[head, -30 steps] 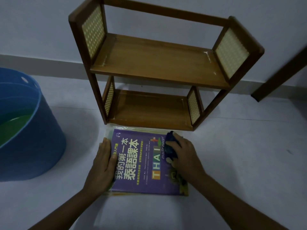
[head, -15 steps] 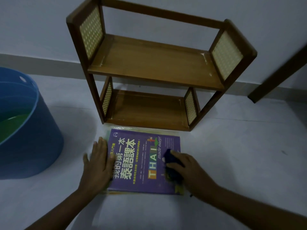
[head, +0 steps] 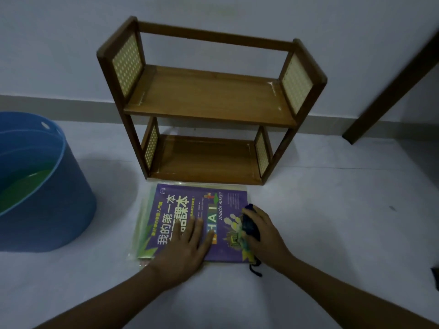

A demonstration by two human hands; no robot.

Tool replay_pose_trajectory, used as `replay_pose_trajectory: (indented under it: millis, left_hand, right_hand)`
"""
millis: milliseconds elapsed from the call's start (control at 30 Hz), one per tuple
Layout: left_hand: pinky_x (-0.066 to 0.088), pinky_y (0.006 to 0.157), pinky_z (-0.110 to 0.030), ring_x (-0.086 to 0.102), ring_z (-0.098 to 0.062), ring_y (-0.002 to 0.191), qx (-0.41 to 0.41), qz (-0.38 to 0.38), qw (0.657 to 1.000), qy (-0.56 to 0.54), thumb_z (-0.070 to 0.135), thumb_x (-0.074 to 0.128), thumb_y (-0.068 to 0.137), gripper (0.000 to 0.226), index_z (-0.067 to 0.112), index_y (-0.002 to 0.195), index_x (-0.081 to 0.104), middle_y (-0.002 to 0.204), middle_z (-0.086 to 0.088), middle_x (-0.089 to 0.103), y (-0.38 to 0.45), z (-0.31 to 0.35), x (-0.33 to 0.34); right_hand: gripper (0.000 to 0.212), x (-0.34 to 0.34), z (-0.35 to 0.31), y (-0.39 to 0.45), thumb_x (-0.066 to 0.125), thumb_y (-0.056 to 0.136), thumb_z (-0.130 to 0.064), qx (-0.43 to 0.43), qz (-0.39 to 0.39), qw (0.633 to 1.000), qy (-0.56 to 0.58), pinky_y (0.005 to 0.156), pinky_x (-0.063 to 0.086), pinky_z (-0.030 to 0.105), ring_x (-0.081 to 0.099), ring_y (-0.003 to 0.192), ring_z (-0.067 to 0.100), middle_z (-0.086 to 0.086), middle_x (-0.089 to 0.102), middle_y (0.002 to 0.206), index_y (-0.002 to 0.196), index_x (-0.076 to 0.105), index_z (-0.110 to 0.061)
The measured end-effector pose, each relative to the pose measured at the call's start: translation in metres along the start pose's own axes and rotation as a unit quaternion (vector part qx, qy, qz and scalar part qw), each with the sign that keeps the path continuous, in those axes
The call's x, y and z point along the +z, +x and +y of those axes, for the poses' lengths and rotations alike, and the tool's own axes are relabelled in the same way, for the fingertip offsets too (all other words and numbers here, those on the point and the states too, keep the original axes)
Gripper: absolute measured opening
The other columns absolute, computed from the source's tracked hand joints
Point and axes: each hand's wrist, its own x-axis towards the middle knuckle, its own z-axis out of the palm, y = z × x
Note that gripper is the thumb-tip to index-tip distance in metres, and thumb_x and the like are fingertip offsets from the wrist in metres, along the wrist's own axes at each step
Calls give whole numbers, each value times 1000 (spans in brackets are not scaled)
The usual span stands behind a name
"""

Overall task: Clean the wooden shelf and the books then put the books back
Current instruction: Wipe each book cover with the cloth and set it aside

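A small two-tier wooden shelf (head: 209, 100) with woven side panels stands on the floor against the wall, both tiers bare. In front of it a purple book (head: 228, 203) lies flat on top of a small stack of other books (head: 142, 224). My left hand (head: 187, 243) presses flat on the purple cover with straight fingers. My right hand (head: 263, 236) grips a dark blue cloth (head: 249, 227) bunched against the right part of the cover.
A big blue tub (head: 54, 200) with greenish water stands on the floor at the left. A dark wooden leg (head: 389, 91) slants down at the right. A dark object (head: 435, 274) shows at the right edge. Pale floor lies all around.
My left hand slid from the book's left edge onto the middle of the cover. My right hand carried the cloth from the cover's upper right down toward its lower right.
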Motion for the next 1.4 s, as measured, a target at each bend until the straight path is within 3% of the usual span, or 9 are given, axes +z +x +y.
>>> replay_pose_trajectory:
  millis: [233, 333, 400, 733, 800, 933, 1000, 1100, 1400]
  left_hand:
    - [57, 61, -24, 70, -14, 82, 74, 108, 991, -27, 37, 48, 92, 34, 23, 123, 48, 106, -2, 70, 0, -6, -103]
    - [53, 75, -22, 62, -6, 85, 0, 87, 985, -149, 45, 35, 100, 30, 34, 127, 40, 110, 8, 64, -5, -10, -164]
    - [48, 69, -15, 58, 1, 80, -16, 77, 968, -239, 47, 34, 98, 23, 39, 118, 43, 102, 15, 61, -10, -16, -188]
    - [60, 79, -39, 72, -32, 91, -132, -54, 675, -724, 53, 51, 91, 47, 16, 120, 55, 105, -15, 72, -16, -62, -139]
    - [60, 76, -38, 71, -35, 88, -168, -47, 643, -746, 56, 55, 87, 55, 11, 119, 53, 103, -18, 72, -15, -70, -120]
    - [60, 76, -42, 73, -31, 79, -242, 37, 699, -672, 58, 55, 86, 54, 9, 108, 58, 92, -14, 75, -16, -81, -94]
    - [59, 76, -41, 74, -24, 72, -269, 86, 746, -603, 46, 46, 95, 38, 12, 101, 61, 87, -11, 75, -14, -86, -86]
    - [53, 64, -31, 69, -21, 66, -298, 135, 790, -519, 44, 42, 98, 41, 9, 91, 62, 80, -9, 72, -12, -92, -66]
    - [41, 61, -32, 55, -22, 54, -365, 277, 798, -391, 41, 36, 99, 56, 18, 49, 45, 52, -5, 53, -36, -102, 24]
  right_hand:
    - [13, -54, -9, 20, 66, 89, -17, 180, 147, 906, 355, 82, 53, 42, 61, 105, 37, 16, 64, 110, 99, 61, -23]
    - [76, -92, -12, 20, 85, 47, -59, 160, 173, 875, 424, 74, 59, 35, 67, 94, 24, 10, 67, 107, 107, 62, -20]
    - [61, -113, -20, 20, 81, 57, -52, 125, 185, 871, 437, 66, 59, 27, 69, 87, 17, 10, 66, 109, 106, 63, -21]
    - [32, -131, -62, 23, 66, 79, -33, 84, 156, 886, 428, 69, 59, 26, 63, 103, 24, 10, 62, 118, 110, 62, -24]
    - [57, -124, -65, 25, 79, 61, -55, 74, 143, 901, 402, 69, 58, 26, 66, 101, 21, 5, 65, 114, 108, 64, -27]
    - [63, -106, -76, 28, 75, 56, -68, 43, 118, 939, 320, 77, 57, 26, 67, 97, 13, -4, 69, 104, 107, 63, -31]
    - [23, -97, -87, 30, 67, 84, -37, 28, 118, 952, 282, 80, 54, 27, 64, 100, 13, -2, 66, 107, 106, 62, -32]
    - [24, -80, -99, 35, 56, 94, -11, -7, 91, 973, 211, 72, 50, 16, 62, 95, 1, -8, 61, 109, 106, 58, -32]
    - [33, 5, -120, 33, 52, 92, -18, -165, -74, 983, 8, 107, 34, 23, 28, 137, 5, -12, 28, 151, 118, 51, -39]
